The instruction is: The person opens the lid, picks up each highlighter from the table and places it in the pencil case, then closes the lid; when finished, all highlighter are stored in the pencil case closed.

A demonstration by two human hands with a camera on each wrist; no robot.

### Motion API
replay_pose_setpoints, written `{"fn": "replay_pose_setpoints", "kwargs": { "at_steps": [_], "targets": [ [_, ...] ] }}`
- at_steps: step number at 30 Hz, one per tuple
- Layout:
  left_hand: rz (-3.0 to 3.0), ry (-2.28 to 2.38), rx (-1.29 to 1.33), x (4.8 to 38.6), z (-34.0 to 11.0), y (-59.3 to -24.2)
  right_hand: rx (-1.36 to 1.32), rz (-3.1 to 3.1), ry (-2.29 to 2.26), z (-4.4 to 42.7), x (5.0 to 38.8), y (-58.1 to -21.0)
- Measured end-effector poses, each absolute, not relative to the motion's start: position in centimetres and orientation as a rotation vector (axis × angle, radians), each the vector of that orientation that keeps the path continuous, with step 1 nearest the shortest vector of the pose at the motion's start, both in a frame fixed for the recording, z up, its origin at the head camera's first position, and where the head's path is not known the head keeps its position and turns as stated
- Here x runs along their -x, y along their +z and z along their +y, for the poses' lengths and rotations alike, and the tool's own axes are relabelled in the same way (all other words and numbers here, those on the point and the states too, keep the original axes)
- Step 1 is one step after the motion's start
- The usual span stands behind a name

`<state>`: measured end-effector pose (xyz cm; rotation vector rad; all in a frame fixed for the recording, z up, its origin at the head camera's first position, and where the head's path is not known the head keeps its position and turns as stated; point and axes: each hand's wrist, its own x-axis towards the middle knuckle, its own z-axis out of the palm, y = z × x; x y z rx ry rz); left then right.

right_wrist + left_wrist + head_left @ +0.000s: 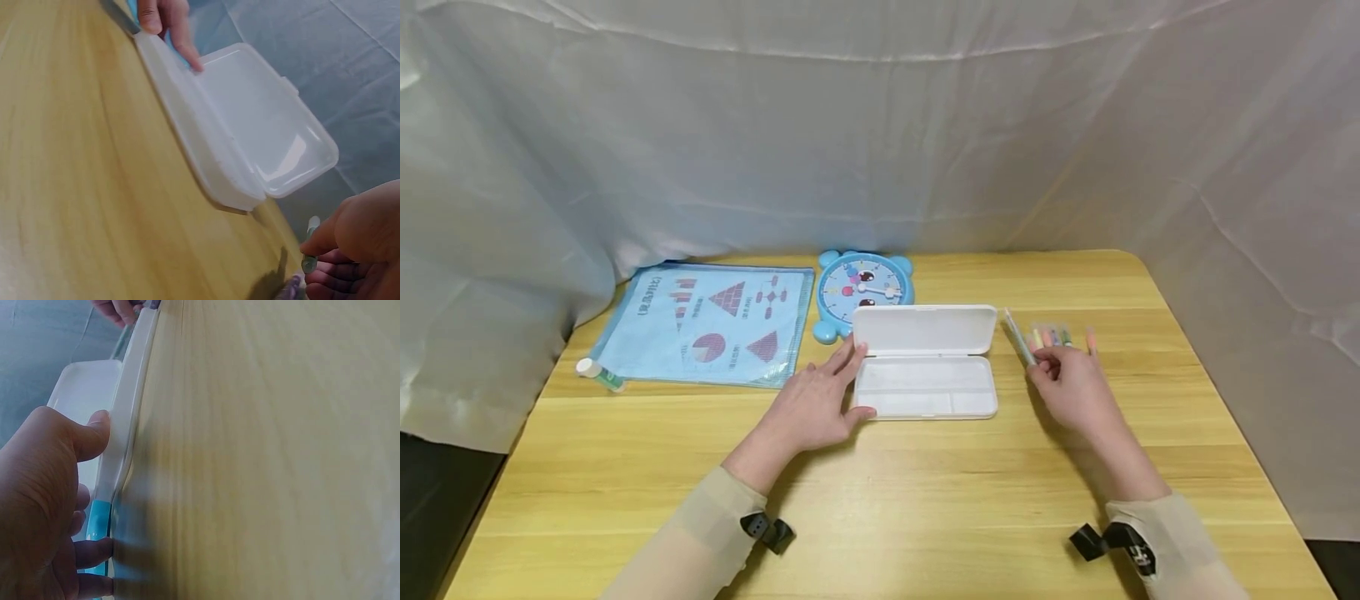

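A white plastic pencil case (925, 408) lies on the table with its lid (925, 328) raised. My left hand (816, 404) rests at the case's left end, the thumb on the front edge and the fingers spread up to the lid. Between thumb and fingers my right hand (1072, 387) pinches a slim pen (1017, 335), tilted, to the right of the case. Its whitish end shows in the right wrist view, and the pen (312, 228) looks green below that. Several coloured markers (1047, 337) lie just behind the right hand, partly hidden by it.
A blue toy clock (866, 287) lies behind the case, its lower edge near the lid. At the left is a blue zip folder (700, 325) with printed charts. A glue stick (600, 374) lies at the folder's near corner. Grey cloth (880, 150) hangs behind the wooden table (917, 500).
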<state>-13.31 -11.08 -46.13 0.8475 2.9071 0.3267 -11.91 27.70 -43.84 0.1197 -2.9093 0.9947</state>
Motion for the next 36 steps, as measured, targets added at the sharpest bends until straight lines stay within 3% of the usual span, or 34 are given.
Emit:
{"fn": "replay_pose_setpoints", "kwargs": {
  "at_steps": [22,36],
  "targets": [
    [2.948,0.227,-0.795,12.9,-11.3,-46.1,-0.117,-2.688,1.089,27.9,11.8,-39.3],
    [2.971,0.130,-0.756,12.8,-10.6,-45.8,-0.398,-2.680,1.085,25.1,11.9,-38.5]
  ]
}}
